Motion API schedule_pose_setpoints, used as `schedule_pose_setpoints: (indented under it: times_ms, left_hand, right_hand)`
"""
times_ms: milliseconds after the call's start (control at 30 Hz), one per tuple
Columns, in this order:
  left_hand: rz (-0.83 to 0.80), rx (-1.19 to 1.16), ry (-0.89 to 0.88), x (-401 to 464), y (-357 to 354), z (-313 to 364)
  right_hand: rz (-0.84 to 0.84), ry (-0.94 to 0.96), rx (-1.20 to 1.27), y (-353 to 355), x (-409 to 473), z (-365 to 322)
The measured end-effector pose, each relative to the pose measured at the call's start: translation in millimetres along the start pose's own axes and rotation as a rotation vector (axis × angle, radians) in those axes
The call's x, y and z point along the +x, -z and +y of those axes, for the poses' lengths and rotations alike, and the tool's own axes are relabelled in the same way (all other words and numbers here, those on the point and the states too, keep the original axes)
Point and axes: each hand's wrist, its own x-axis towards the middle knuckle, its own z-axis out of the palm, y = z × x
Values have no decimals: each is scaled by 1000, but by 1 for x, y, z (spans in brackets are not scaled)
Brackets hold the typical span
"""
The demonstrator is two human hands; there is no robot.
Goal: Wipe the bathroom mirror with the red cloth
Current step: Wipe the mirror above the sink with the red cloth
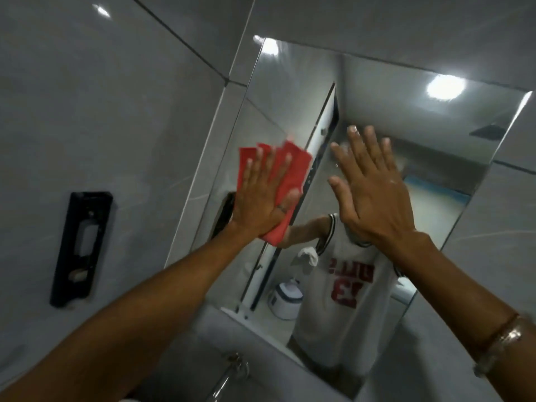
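Note:
The bathroom mirror (406, 134) hangs tilted on the grey tiled wall ahead. My left hand (261, 198) lies flat, fingers spread, pressing the red cloth (295, 166) against the mirror's left edge. The cloth shows above my fingers and below my palm. My right hand (368, 192) is flat and spread in front of the mirror's middle, with nothing in it. I cannot tell whether it touches the glass. The mirror reflects a person in a white jersey with red print.
A black bracket (81, 248) is fixed to the left wall tiles. A chrome tap (229, 372) sits below the mirror at the bottom. A bracelet (501, 340) circles my right wrist. Tiled walls close in on the left and right.

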Motion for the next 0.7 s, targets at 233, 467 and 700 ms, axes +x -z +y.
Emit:
schedule_pose_setpoints:
  times_ms: [233, 467, 700]
  left_hand:
    - [108, -103, 509, -77, -10, -36]
    - [-30, -98, 298, -170, -22, -50]
    - [-1, -252, 813, -236, -32, -15]
  right_hand:
    - [-41, -3, 18, -41, -58, -32]
    - [-27, 156, 66, -81, -113, -83]
    - [-47, 136, 84, -81, -159, -64]
